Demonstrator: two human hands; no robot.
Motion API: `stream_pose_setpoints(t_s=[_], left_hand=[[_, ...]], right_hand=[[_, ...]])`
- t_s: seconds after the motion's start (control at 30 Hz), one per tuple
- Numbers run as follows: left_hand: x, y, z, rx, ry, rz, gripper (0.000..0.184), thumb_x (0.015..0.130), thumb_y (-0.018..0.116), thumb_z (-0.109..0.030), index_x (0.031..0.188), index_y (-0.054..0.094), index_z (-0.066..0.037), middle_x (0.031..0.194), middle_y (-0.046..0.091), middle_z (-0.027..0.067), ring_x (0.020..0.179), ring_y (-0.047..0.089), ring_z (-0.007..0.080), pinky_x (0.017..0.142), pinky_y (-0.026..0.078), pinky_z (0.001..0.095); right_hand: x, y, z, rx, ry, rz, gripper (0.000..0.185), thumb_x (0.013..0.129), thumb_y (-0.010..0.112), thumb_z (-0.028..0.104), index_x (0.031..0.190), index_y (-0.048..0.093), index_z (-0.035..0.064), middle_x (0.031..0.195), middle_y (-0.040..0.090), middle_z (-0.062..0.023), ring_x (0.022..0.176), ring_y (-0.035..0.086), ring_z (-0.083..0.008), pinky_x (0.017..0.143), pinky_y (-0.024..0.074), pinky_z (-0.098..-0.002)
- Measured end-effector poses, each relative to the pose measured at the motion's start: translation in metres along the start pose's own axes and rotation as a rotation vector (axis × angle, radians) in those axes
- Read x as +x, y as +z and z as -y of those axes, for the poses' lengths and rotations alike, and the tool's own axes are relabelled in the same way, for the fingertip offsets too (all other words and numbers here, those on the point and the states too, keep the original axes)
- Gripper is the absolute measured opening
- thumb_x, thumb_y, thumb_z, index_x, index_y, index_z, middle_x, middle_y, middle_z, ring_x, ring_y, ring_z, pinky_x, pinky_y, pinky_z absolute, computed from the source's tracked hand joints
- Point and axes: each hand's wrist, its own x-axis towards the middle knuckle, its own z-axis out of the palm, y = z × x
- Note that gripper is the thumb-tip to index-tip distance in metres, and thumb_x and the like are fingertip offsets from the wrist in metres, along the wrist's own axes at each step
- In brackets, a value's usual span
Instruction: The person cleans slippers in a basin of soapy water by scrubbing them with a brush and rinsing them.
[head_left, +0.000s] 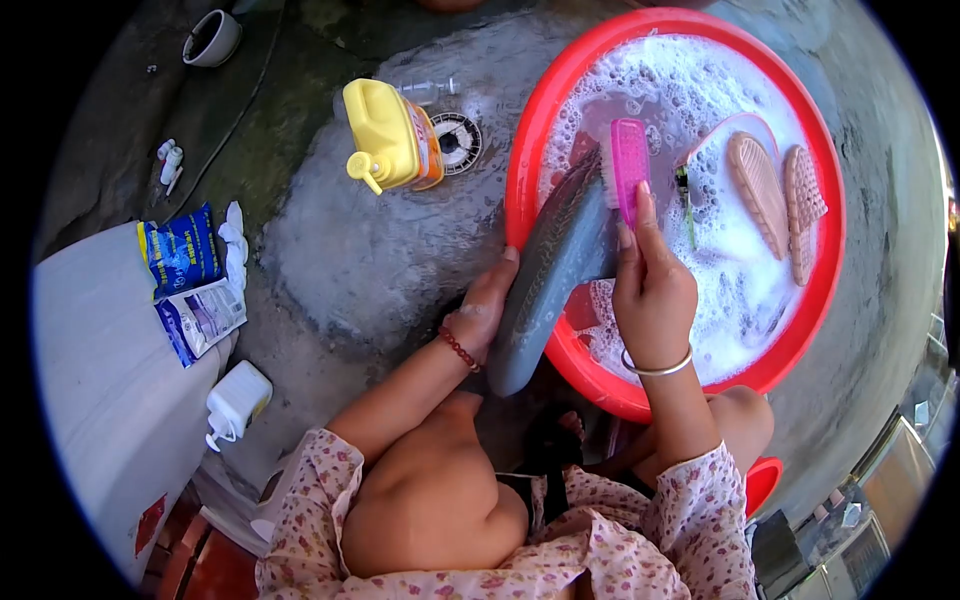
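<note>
My left hand is closed around the side of a grey slipper, tilted over the near left rim of a red basin. In my right hand is a pink scrubbing brush, pinched by its handle. Its white bristles face the slipper and appear to touch its upper edge. White suds fill the basin. To the right in the foam, a pinkish slipper and another textured one float. A thin green and black item lies in the foam; its kind is unclear.
Left of the basin stands a yellow pump jug beside a round drain cover. A blue packet and a purple-white packet lie on a pale surface at left, with a white bottle below. A white pot sits farther off.
</note>
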Motion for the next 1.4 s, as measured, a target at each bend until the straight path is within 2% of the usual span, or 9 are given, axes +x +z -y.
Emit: stream_pose_setpoints(t_s=[0.3,0.47,0.63,0.87,0.97,1.1,1.17,1.33,1.4], left_hand=[[0.034,-0.047,0.034,-0.011,0.046,0.195,0.051,0.105,0.04,-0.048,0.127,0.058,-0.006,0.11,0.067,0.0066,0.1,0.063,0.0132,0.089,0.051,0.0303],[0.01,-0.031,0.002,-0.213,-0.216,0.249,0.051,0.102,0.041,-0.053,0.116,0.06,-0.008,0.09,0.064,0.0059,0.073,0.062,0.0145,0.066,0.053,0.0296],[0.031,-0.059,0.022,-0.403,-0.356,0.381,0.057,0.099,0.04,-0.062,0.106,0.063,-0.01,0.071,0.063,0.0033,0.044,0.054,0.0143,0.038,0.046,0.0305],[0.018,-0.048,0.014,-0.367,-0.316,0.442,0.04,0.099,0.046,-0.045,0.109,0.058,-0.009,0.084,0.053,0.007,0.069,0.053,0.0187,0.06,0.047,0.0344],[0.04,-0.078,0.029,-0.81,-0.499,0.955,0.035,0.101,0.044,-0.036,0.119,0.053,-0.007,0.09,0.049,0.0079,0.076,0.049,0.0196,0.067,0.046,0.0343],[0.015,-0.073,0.025,-0.953,-0.474,0.907,0.041,0.101,0.044,-0.035,0.129,0.05,-0.006,0.096,0.051,0.0123,0.078,0.049,0.0225,0.068,0.046,0.037],[0.013,-0.072,0.028,-0.97,-0.413,0.91,0.043,0.1,0.044,-0.037,0.131,0.05,-0.007,0.101,0.053,0.0138,0.079,0.05,0.0243,0.069,0.045,0.0383],[0.005,-0.068,0.019,-0.862,-0.427,0.751,0.053,0.099,0.043,-0.048,0.126,0.052,-0.003,0.092,0.056,0.0121,0.07,0.053,0.0217,0.062,0.047,0.0375],[0.031,-0.071,0.027,-0.668,-0.372,1.101,0.061,0.098,0.042,-0.053,0.127,0.051,0.001,0.1,0.064,0.0173,0.08,0.063,0.0255,0.069,0.054,0.0402]], right_hand=[[-0.095,-0.032,0.057,0.01,-0.151,0.404,0.062,0.084,0.069,0.006,0.144,0.05,0.0091,0.061,0.055,-0.0134,0.046,0.055,-0.0291,0.046,0.0412,-0.0399],[0.006,-0.002,0.014,-0.116,-0.015,0.086,0.057,0.088,0.065,0.019,0.143,0.051,0.0136,0.056,0.053,-0.0098,0.045,0.055,-0.0289,0.043,0.0422,-0.0426],[-0.012,0.003,0.028,-0.019,0.005,0.101,0.058,0.088,0.064,0.008,0.144,0.049,0.0133,0.059,0.055,-0.0154,0.048,0.057,-0.0299,0.048,0.0434,-0.0403],[-0.001,-0.007,0.019,-0.086,0.069,0.108,0.046,0.094,0.06,0.018,0.14,0.054,0.0122,0.066,0.063,-0.0185,0.052,0.062,-0.0355,0.047,0.0446,-0.0455],[0.046,0.0,0.001,0.079,0.103,0.021,0.044,0.097,0.058,0.024,0.139,0.055,0.0096,0.063,0.059,-0.018,0.051,0.058,-0.0285,0.05,0.0442,-0.0396],[-0.001,-0.018,0.035,0.444,0.053,-0.09,0.045,0.097,0.057,0.007,0.141,0.051,0.0014,0.071,0.055,0.0004,0.057,0.045,-0.0051,0.052,0.0371,-0.0226],[-0.052,-0.03,0.043,0.448,-0.073,0.049,0.049,0.091,0.058,0.001,0.139,0.05,-0.0065,0.073,0.062,-0.0063,0.054,0.048,-0.007,0.053,0.0407,-0.023],[-0.081,0.0,0.05,0.272,0.099,0.448,0.052,0.086,0.066,0.009,0.138,0.056,0.0073,0.064,0.06,-0.0167,0.052,0.061,-0.0298,0.052,0.0481,-0.0368],[-0.061,0.034,0.034,0.321,0.139,0.316,0.05,0.088,0.065,0.012,0.136,0.057,0.0073,0.061,0.06,-0.0163,0.052,0.061,-0.0306,0.05,0.0471,-0.04]])
